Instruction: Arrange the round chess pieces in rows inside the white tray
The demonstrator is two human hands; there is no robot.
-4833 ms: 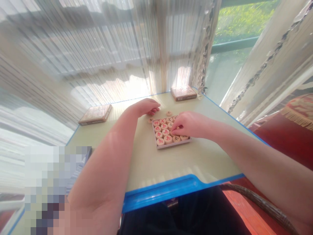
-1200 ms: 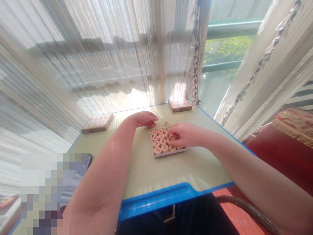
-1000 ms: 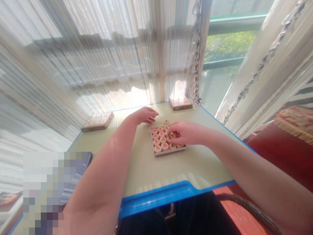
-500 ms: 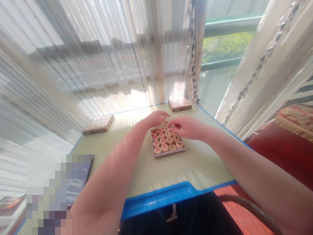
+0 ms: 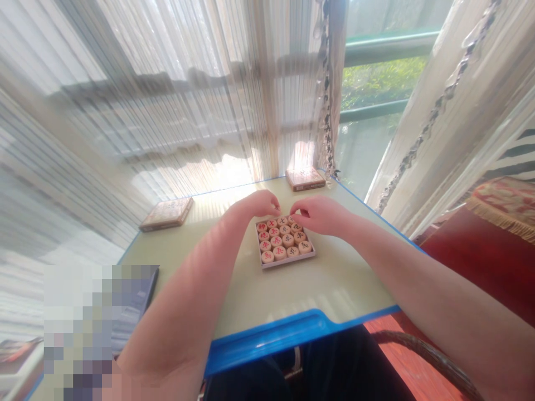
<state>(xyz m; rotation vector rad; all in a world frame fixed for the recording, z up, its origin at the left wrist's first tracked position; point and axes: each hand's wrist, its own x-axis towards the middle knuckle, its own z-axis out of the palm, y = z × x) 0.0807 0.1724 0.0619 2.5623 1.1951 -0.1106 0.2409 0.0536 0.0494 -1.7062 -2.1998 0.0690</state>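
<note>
A shallow open box holds rows of round wooden xiangqi pieces, with red characters on the left and black on the right. My right hand reaches over the box's far right corner. Its fingers are pinched on a xiangqi piece in the back row and partly cover it. Just beyond the far edge of the box, my left hand has its fingers curled down and closed. What they hold, if anything, is hidden.
The box lies on a pale table with a blue rim and tray edge. Flat boxes stand at the far left and far right. At the left is a dark-edged, blurred-out object. Curtains hang behind the table.
My left hand's fingers have come down and curled where a loose piece lay behind the box; that piece no longer shows. My right fingers stay at the back right corner, slightly shifted.
</note>
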